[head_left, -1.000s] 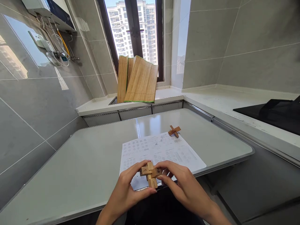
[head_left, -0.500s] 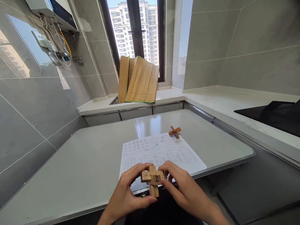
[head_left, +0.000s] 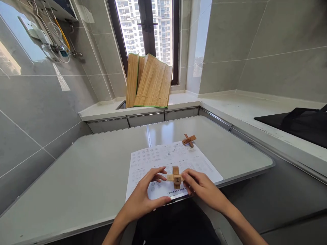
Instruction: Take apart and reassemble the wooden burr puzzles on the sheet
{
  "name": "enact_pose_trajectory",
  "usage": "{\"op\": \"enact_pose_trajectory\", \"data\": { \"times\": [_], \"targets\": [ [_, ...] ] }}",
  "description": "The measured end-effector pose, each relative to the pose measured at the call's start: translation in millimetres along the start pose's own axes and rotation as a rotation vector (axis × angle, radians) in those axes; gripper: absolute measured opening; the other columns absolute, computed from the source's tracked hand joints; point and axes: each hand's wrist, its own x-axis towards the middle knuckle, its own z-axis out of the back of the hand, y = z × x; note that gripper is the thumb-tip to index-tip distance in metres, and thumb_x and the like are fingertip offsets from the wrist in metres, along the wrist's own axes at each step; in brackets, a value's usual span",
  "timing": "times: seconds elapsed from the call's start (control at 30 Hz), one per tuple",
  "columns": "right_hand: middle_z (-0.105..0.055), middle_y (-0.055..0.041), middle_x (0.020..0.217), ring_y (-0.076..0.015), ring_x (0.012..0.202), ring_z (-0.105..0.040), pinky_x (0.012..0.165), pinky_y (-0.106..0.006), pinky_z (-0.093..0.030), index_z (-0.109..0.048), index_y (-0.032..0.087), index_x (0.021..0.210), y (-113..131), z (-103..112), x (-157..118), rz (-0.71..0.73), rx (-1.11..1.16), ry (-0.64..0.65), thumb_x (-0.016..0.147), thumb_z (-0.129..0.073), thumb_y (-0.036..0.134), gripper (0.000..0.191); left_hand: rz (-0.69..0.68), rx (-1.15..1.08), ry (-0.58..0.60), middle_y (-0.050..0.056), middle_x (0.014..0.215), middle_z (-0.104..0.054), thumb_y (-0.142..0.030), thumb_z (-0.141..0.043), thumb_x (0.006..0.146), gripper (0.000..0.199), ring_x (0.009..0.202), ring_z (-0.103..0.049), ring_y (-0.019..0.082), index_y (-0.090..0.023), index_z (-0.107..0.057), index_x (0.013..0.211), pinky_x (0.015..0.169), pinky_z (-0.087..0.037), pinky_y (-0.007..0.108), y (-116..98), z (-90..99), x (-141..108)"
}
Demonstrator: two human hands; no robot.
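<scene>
- Head view: your right hand point(head_left: 200, 187) pinches the wooden block cluster point(head_left: 177, 180) above the bench point(head_left: 97, 170)'s near edge, perhaps so its "2" faces you.
- Your left hand point(head_left: 144, 195) spreads just beside it.
- The printed sheet point(head_left: 143, 168) lies below, probably for reference.

bare forearms point(head_left: 240, 217), bare wrists point(head_left: 224, 203), black clothing point(head_left: 176, 224)
</scene>
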Motion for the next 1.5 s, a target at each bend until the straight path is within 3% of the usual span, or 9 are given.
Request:
{"op": "enact_pose_trajectory", "data": {
  "times": [0.17, 0.4, 0.73, 1.03, 1.2, 1.5],
  "targets": [
    [-0.071, -0.0031, 0.074, -0.0201, 0.066, -0.063, 0.064, -0.03, -0.044, -0.067, 0.021, 0.089, -37, 46, 20, -0.123, -0.359, -0.294, 0.1, -0.043, 0.059, 0.046, 0.058, 0.099, -0.041, 0.006, 0.125, -0.066, -0.035, -0.064, 0.093, 0.036, 0.111, -0.065, 0.023, -0.029, -0.06, 0.129, 0.102, -0.052, 0.04, 19, -2.1, 15],
    [-0.078, -0.0063, 0.085, -0.0252, 0.075, -0.07, 0.073, -0.034, -0.047, -0.068, 0.023, 0.092, -89, 83, 49, -0.265, -0.519, -0.468, 0.094, -0.047, 0.058, 0.041, 0.103, 0.147, -0.042, 0.004, 0.126, -0.064, -0.041, -0.058, 0.097, 0.028, 0.111, -0.063, 0.024, -0.031, -0.062, 0.123, 0.101, -0.052, 0.041, 48, 1.0, 23],
    [-0.078, -0.0068, 0.09, -0.0253, 0.08, -0.072, 0.069, -0.033, -0.048, -0.07, 0.024, 0.094, -108, 94, 87, -0.296, -0.557, -0.522, 0.093, -0.05, 0.058, 0.04, 0.159, 0.25, -0.081, 0.003, 0.123, -0.067, -0.04, -0.053, 0.099, 0.024, 0.111, -0.064, 0.024, -0.03, -0.062, 0.119, 0.096, -0.054, 0.038, 76, 15.1, 56],
    [-0.078, -0.0062, 0.088, -0.0231, 0.07, -0.071, 0.065, -0.032, -0.05, -0.07, 0.023, 0.096, -116, 99, 102, -0.336, -0.509, -0.509, 0.092, -0.05, 0.065, 0.046, 0.136, 0.358, -0.1, 0.004, 0.125, -0.065, -0.035, -0.052, 0.1, 0.024, 0.115, -0.063, 0.024, -0.03, -0.061, 0.122, 0.097, -0.056, 0.04, 102, 15.5, 86],
    [-0.076, -0.0025, 0.079, -0.0204, 0.066, -0.068, 0.06, -0.029, -0.049, -0.07, 0.025, 0.097, -114, 100, 105, -0.408, -0.482, -0.501, 0.091, -0.051, 0.068, 0.047, 0.07, 0.436, -0.085, 0.006, 0.124, -0.065, -0.032, -0.054, 0.099, 0.026, 0.116, -0.062, 0.026, -0.03, -0.061, 0.124, 0.096, -0.057, 0.042, 111, 12.6, 91],
    [-0.075, -0.0022, 0.081, -0.0216, 0.069, -0.068, 0.06, -0.03, -0.051, -0.068, 0.026, 0.096, -111, 97, 100, -0.425, -0.473, -0.501, 0.089, -0.052, 0.071, 0.048, 0.048, 0.481, -0.067, 0.007, 0.127, -0.063, -0.029, -0.054, 0.1, 0.025, 0.119, -0.059, 0.026, -0.029, -0.061, 0.124, 0.096, -0.057, 0.043, 113, 9.8, 88]
  ]
}}
